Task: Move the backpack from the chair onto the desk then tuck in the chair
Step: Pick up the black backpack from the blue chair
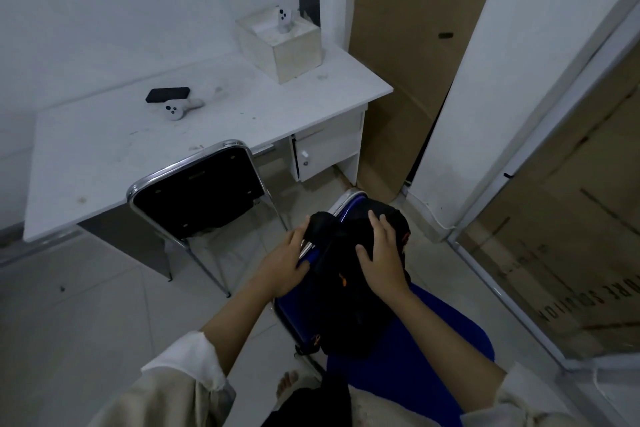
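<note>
A black backpack [349,305] with orange zip pulls stands on the seat of a blue chair [446,333] at the lower right, leaning against its backrest. My left hand [284,263] is closed around the backpack's top strap on its left side. My right hand [381,260] lies on top of the backpack with fingers spread over the fabric. The white desk [114,163] stretches across the left and middle of the view.
A black chair [197,194] with a chrome frame stands tucked at the desk. On the desk lie a white controller [180,109], a black pad [168,95] and a pale box [282,43] holding another controller. Cardboard sheets lean at the right. My bare foot [287,383] is on the tiled floor.
</note>
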